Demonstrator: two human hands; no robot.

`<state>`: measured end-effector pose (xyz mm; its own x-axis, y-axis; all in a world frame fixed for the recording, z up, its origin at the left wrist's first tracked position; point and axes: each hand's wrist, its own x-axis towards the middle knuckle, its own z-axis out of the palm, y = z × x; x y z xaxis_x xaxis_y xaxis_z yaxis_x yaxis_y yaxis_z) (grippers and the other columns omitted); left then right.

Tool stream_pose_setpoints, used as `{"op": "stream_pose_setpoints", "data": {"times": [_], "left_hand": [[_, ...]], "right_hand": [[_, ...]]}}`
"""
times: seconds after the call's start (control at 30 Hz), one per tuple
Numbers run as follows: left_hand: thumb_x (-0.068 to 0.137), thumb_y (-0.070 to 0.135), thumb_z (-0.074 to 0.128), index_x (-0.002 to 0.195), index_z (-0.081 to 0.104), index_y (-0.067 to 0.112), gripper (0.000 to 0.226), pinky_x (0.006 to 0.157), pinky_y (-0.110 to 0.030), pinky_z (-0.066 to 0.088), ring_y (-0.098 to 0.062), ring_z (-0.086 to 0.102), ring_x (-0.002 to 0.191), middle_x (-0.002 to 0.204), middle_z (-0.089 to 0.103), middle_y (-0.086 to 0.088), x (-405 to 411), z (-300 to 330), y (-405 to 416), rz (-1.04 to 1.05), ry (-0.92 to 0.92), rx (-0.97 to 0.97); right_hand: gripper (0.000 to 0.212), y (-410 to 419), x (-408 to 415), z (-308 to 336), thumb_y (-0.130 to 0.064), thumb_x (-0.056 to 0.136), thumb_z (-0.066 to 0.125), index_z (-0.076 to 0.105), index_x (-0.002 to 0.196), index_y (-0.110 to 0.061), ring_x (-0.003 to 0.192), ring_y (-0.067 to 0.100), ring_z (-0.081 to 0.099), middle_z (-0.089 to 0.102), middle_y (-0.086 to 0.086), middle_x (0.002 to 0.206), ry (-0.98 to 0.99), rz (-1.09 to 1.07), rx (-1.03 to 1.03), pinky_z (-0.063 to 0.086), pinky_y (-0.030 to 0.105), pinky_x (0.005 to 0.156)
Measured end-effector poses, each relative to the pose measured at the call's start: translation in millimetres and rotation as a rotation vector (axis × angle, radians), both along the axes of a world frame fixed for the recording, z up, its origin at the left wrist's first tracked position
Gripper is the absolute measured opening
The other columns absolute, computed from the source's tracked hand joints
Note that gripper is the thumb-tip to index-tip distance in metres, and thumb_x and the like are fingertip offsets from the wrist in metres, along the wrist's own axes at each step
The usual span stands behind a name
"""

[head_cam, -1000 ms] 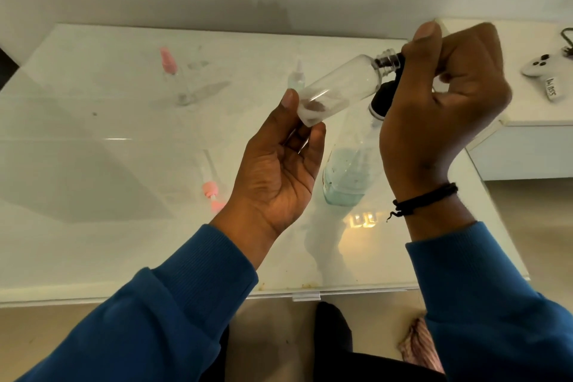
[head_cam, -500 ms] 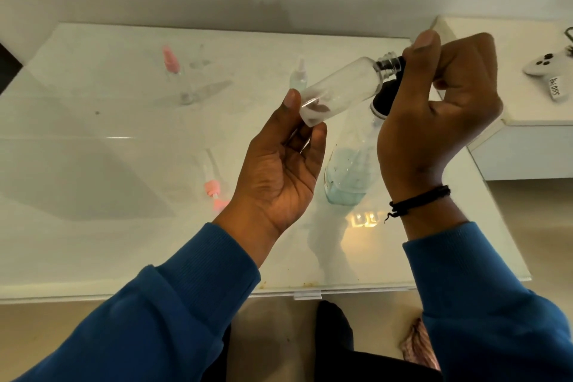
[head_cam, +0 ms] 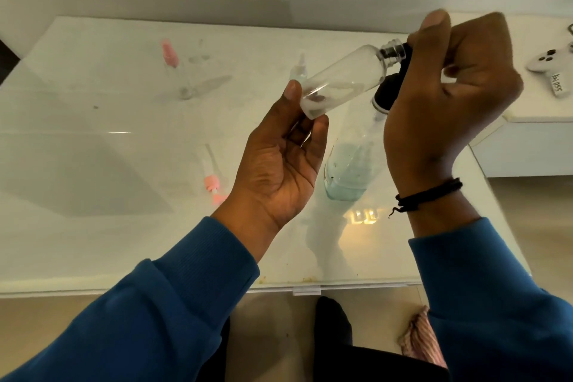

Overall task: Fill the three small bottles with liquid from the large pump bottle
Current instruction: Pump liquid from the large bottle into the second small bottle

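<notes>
Filling now: the left hand (head_cam: 279, 164) pinches the base of a clear small bottle (head_cam: 341, 84) between thumb and fingertips, tilted with its threaded neck up to the right, at the black pump head (head_cam: 390, 87) of the large pump bottle (head_cam: 350, 170)
Right hand: the right hand (head_cam: 446, 96) is curled over the pump head, fingers closed round it with the thumb raised on top; whether the nozzle sits inside the neck I cannot tell
Progress: early, by my reading; the held bottle looks nearly empty, with only a trace at its lower end
Left to do: two more small bottles stand at the far side of the table (head_cam: 93, 242), one with a pink cap (head_cam: 169, 53) on the left, one with a pale pointed cap (head_cam: 299, 70) near the middle; how full they are is too faint to tell
Loose part: a pink pump top with a clear tube (head_cam: 211, 177) lies near the left wrist, apart from any bottle
Materials: the bottles are thin clear plastic, round and smooth; the large one tapers upward and holds pale blue-green liquid in its lower part
Surface: glossy white tabletop, smudged and reflective
Off to the right: a white game controller (head_cam: 550, 63) rests on a separate white unit
</notes>
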<state>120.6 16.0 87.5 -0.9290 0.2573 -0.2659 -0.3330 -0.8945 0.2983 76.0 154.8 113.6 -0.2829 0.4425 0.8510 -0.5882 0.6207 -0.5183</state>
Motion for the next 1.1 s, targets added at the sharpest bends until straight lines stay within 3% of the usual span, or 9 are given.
{"op": "stream_pose_setpoints", "data": {"times": [0.07, 0.27, 0.47, 0.6, 0.77, 0.93, 1.1], "left_hand": [[0.072, 0.024, 0.077, 0.131, 0.062, 0.005, 0.064, 0.060, -0.021, 0.058, -0.015, 0.069, 0.079, 0.103, 0.071, -0.010, 0.2, -0.2, -0.2, 0.001, -0.007, 0.009], [0.070, 0.023, 0.078, 0.127, 0.064, 0.006, 0.061, 0.058, -0.021, 0.058, -0.016, 0.069, 0.080, 0.103, 0.071, -0.010, -0.1, 0.7, 0.2, -0.004, -0.009, 0.011], [0.070, 0.023, 0.078, 0.133, 0.061, 0.004, 0.067, 0.061, -0.021, 0.059, -0.015, 0.070, 0.079, 0.104, 0.071, -0.010, 1.0, 0.9, -0.8, -0.004, -0.015, 0.007], [0.070, 0.024, 0.078, 0.127, 0.064, 0.005, 0.062, 0.059, -0.020, 0.058, -0.015, 0.068, 0.080, 0.103, 0.071, -0.009, -0.7, 0.3, 0.6, -0.001, -0.007, -0.001], [0.073, 0.024, 0.076, 0.129, 0.064, 0.006, 0.060, 0.059, -0.021, 0.058, -0.015, 0.070, 0.078, 0.102, 0.072, -0.010, 1.4, -0.8, 0.0, -0.006, -0.018, 0.013], [0.074, 0.025, 0.075, 0.132, 0.061, 0.006, 0.063, 0.058, -0.020, 0.057, -0.014, 0.069, 0.077, 0.098, 0.071, -0.008, -0.5, 0.4, 0.2, -0.002, 0.001, -0.007], [0.072, 0.024, 0.077, 0.132, 0.062, 0.005, 0.064, 0.059, -0.021, 0.058, -0.014, 0.068, 0.078, 0.100, 0.071, -0.009, 1.1, -0.6, 0.0, 0.001, -0.016, 0.001]], "right_hand": [[0.038, -2.9, 3.8, -4.0, -0.002, 0.097, 0.060, 0.055, 0.059, 0.001, 0.066, 0.003, 0.037, 0.049, 0.016, 0.060, -0.015, 0.007, 0.006, 0.031, 0.011, 0.066], [0.038, -0.4, 1.9, -0.4, -0.005, 0.097, 0.061, 0.057, 0.060, 0.002, 0.066, 0.002, 0.038, 0.047, 0.004, 0.063, -0.027, 0.005, -0.001, 0.032, 0.014, 0.066], [0.038, -1.5, 5.1, -6.9, 0.000, 0.097, 0.059, 0.055, 0.059, 0.001, 0.067, -0.002, 0.037, 0.047, 0.012, 0.060, -0.025, 0.035, 0.009, 0.031, 0.011, 0.067], [0.038, 1.4, 0.6, 1.1, -0.004, 0.096, 0.061, 0.057, 0.060, 0.004, 0.064, 0.008, 0.040, 0.049, 0.011, 0.060, -0.018, -0.003, 0.009, 0.032, 0.013, 0.064], [0.037, -2.3, 4.6, -6.7, 0.000, 0.096, 0.060, 0.055, 0.060, -0.002, 0.067, -0.001, 0.036, 0.044, 0.005, 0.064, -0.021, 0.038, 0.005, 0.031, 0.011, 0.066], [0.038, -0.2, 0.7, 0.0, -0.004, 0.096, 0.061, 0.057, 0.059, 0.004, 0.065, 0.001, 0.037, 0.048, 0.010, 0.060, -0.019, 0.002, 0.000, 0.031, 0.011, 0.065], [0.036, -4.1, 4.4, -4.1, -0.001, 0.097, 0.059, 0.054, 0.061, -0.005, 0.066, -0.002, 0.036, 0.039, -0.012, 0.067, -0.033, 0.036, 0.019, 0.030, 0.010, 0.065]]}}
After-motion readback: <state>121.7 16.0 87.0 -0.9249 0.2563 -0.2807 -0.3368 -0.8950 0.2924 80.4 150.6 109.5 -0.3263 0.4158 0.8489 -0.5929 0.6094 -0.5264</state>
